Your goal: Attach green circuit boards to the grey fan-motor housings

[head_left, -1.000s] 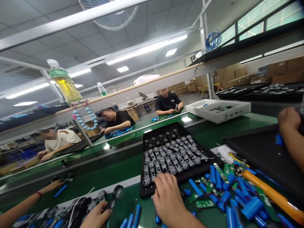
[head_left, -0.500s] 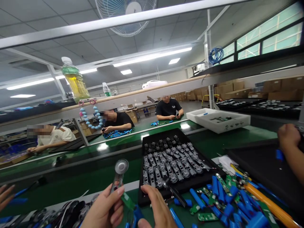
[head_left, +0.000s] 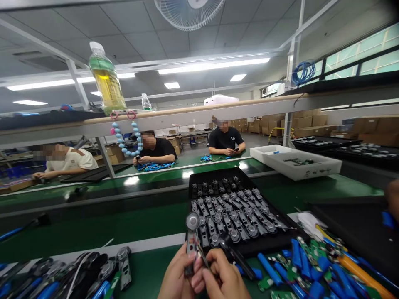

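Near the bottom centre, my left hand (head_left: 178,272) is closed round a grey housing (head_left: 192,232) with a round disc at its upper end, held upright. My right hand (head_left: 222,276) meets it from the right, its fingers pinched on a small circuit board (head_left: 203,256) with thin wires, partly hidden by the fingers. Just beyond the hands lies a black tray (head_left: 218,170) with rows of grey housings (head_left: 233,216). A black handheld tool (head_left: 238,257) rests at the tray's near edge.
Blue batteries and green boards (head_left: 311,265) are heaped on the right. Black and grey parts (head_left: 93,270) lie at lower left. A white bin (head_left: 296,166) stands beyond the tray. A person's hand (head_left: 392,197) shows at the right edge; several people sit across the bench.
My right hand has closed in on the board, which now sits beside the housing in my left hand. The hand at the left edge has gone from view. The camera view has shifted.
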A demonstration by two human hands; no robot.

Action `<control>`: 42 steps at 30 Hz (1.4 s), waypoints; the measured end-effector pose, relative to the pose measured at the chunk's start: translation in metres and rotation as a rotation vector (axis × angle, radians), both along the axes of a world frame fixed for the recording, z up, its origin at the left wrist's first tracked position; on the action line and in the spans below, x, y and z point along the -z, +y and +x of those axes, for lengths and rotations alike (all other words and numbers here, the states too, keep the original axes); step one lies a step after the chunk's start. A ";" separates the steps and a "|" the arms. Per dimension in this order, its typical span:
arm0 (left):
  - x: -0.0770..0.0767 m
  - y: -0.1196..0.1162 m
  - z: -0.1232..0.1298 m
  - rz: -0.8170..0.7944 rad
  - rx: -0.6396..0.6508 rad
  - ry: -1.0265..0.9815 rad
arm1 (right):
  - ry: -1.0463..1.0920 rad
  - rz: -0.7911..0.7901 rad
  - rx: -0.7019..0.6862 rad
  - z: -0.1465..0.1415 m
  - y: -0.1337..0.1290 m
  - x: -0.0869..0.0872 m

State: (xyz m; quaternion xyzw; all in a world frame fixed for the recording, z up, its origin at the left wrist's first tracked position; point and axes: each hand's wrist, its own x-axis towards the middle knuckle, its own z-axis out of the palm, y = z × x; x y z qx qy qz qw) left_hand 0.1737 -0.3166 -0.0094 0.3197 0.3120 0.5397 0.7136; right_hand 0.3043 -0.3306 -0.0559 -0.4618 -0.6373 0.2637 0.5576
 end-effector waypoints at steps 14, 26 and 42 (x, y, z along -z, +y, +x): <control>0.025 -0.016 0.011 -0.026 0.041 -0.024 | 0.306 -0.437 -0.286 0.012 -0.004 -0.013; 0.024 -0.023 0.018 -0.051 0.114 -0.064 | 0.291 -0.433 -0.129 0.021 -0.002 0.005; 0.022 -0.025 0.016 -0.042 0.103 -0.066 | 0.261 -0.458 -0.149 0.023 -0.006 0.002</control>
